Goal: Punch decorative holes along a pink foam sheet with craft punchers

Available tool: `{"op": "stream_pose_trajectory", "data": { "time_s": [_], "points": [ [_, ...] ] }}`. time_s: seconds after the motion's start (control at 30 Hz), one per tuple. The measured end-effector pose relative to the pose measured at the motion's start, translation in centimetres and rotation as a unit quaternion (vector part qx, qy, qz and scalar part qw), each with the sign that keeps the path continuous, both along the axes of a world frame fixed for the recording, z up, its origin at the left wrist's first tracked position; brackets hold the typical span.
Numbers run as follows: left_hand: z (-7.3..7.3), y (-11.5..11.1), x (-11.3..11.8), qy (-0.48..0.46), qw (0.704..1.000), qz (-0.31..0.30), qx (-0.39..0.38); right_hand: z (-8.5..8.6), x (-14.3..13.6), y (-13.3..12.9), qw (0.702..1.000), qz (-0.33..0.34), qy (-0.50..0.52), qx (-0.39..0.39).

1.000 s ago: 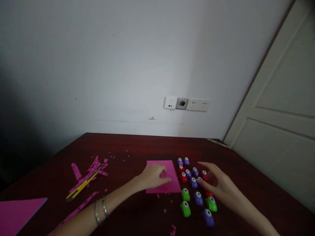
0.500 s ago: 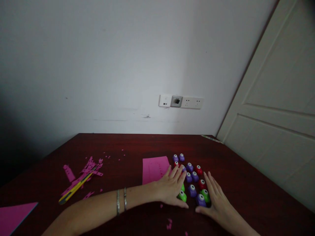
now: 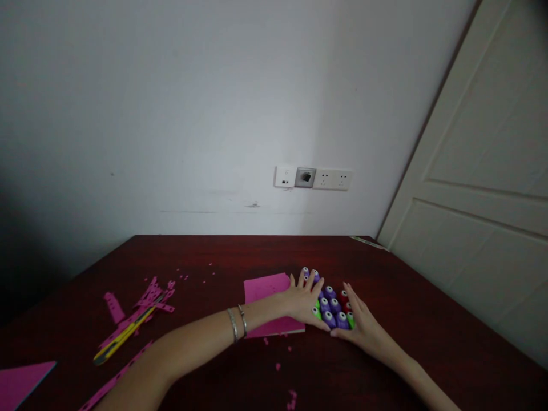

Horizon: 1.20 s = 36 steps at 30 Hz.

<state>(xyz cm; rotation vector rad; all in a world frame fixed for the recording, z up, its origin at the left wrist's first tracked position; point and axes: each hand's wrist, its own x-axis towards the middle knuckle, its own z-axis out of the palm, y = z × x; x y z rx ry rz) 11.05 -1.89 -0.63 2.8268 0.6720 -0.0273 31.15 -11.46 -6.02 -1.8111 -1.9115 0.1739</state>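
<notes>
Several small craft paper punches (image 3: 335,306) in purple, red and green, each with a round white button with a dark centre, stand in a tight cluster on the table. My left hand (image 3: 305,303) lies along their left side, fingers spread, partly covering some of them. On the right side my right hand (image 3: 360,319) rests against the red and green ones, fingers stretched out and thumb at the near edge. Both hands bracket the cluster. A pink sheet or pad (image 3: 265,288) lies under my left wrist, partly hidden by the forearm.
Left on the dark red table (image 3: 214,248) are punched pink paper strips (image 3: 152,294) and a yellow utility knife (image 3: 122,338). Tiny pink cut-outs (image 3: 291,398) are scattered about. Another pink sheet (image 3: 25,379) sits at the near left corner. Wall sockets (image 3: 333,180) are behind.
My right hand has moved up and left, and the punches have been pushed closer together, away from me. My left hand has shifted slightly, uncovering more of the pink sheet's near edge.
</notes>
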Motion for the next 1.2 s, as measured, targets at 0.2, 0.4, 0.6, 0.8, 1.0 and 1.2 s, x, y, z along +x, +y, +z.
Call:
{"op": "stream_pose_trajectory", "data": {
  "time_s": [0.2, 0.4, 0.6, 0.8, 1.0, 1.2],
  "points": [
    [0.1, 2.9, 1.4, 0.012, 1.000, -0.004, -0.010, 0.1, 0.4, 2.4, 0.999, 0.005, 0.042, 0.006],
    [0.3, 6.3, 1.2, 0.013, 0.999, -0.031, 0.020, -0.8, 0.5, 7.0, 0.996, 0.039, 0.074, 0.042],
    [0.2, 10.2, 0.5, 0.027, 0.998, 0.009, 0.054, -0.4, 0.0, 12.7, 0.990, 0.097, 0.079, 0.072],
    [0.2, 14.1, -1.8, 0.039, 0.995, 0.052, 0.077, 0.0, -2.0, 18.7, 0.984, 0.144, 0.076, 0.078],
    [0.0, 17.3, -5.9, 0.053, 0.988, 0.119, 0.079, 0.1, -5.9, 24.2, 0.977, 0.185, 0.077, 0.078],
    [0.1, 19.0, -11.0, 0.060, 0.980, 0.175, 0.078, 0.6, -11.1, 27.5, 0.974, 0.204, 0.065, 0.073]
  ]
}}
